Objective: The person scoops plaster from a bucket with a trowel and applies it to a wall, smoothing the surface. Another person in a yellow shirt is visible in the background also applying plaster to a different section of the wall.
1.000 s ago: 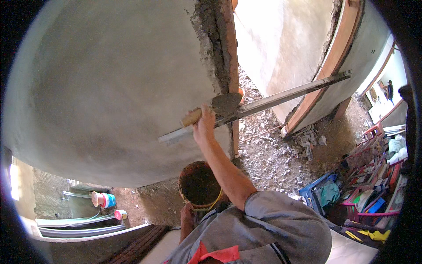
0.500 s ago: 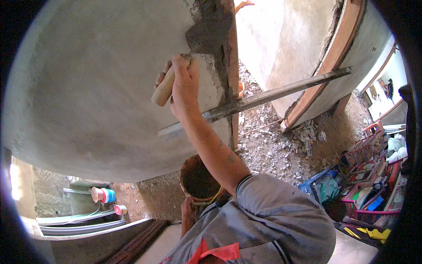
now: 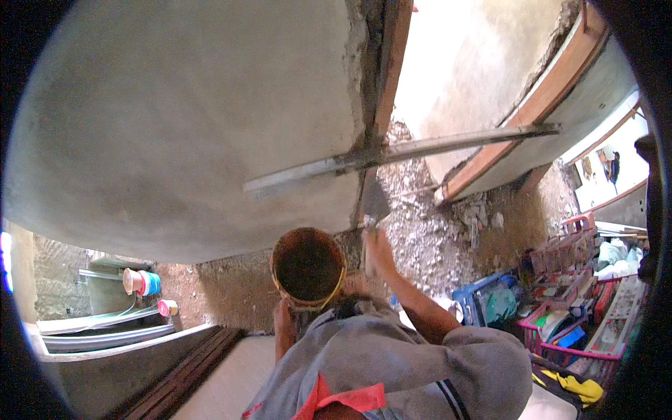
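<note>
Trowel (image 3: 376, 203), one, in the right hand (image 3: 379, 253), just right of the bucket (image 3: 288, 248)
Right fingers wrapped round the trowel; likely stiff, light, best taken by its handle; bucket probably heavy, wanting support from below; left hand (image 3: 283, 315) at its near side, grip hidden, cannot tell

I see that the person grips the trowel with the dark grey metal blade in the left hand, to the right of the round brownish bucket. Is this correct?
Not quite: the right hand, not the left hand, grips the trowel with the dark grey metal blade, to the right of the round brownish bucket. The head view shows it.
</note>
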### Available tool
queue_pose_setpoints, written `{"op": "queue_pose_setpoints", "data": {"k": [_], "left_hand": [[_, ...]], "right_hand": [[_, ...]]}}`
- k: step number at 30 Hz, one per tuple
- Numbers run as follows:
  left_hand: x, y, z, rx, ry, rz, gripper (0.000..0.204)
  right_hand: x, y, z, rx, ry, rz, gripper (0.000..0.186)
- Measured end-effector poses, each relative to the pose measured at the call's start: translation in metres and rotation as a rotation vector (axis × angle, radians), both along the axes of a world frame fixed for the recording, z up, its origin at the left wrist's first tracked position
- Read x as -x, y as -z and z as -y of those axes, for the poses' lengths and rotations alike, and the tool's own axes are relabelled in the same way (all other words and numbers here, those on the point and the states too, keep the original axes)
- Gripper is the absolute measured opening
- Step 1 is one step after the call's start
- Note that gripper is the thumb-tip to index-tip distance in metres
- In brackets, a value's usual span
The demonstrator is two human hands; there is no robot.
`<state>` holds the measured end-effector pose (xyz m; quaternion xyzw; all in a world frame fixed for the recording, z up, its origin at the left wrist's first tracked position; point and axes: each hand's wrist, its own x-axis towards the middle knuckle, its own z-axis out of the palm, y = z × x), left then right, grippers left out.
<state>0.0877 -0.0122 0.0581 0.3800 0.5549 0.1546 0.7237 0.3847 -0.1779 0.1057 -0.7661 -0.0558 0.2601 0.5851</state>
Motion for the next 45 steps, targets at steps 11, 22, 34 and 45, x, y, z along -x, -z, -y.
{"op": "queue_pose_setpoints", "data": {"k": [11,22,34,45], "left_hand": [[0.013,0.026,0.0,0.002,0.017,-0.027,0.037],[0.017,0.022,0.003,0.021,-0.018,-0.012,0.033],[0.009,-0.011,0.016,0.019,-0.059,-0.034,0.031],[0.011,-0.016,0.027,-0.083,0.038,-0.037,0.033]], "right_hand": [[-0.097,-0.054,-0.078,-0.556,0.356,-0.281,0.027],[0.031,-0.021,-0.037,-0.067,-0.349,0.098,0.03],[-0.052,-0.031,0.026,-0.391,0.057,-0.467,0.024],[0.029,0.057,-0.056,0.515,-1.117,0.704,0.037]]}}
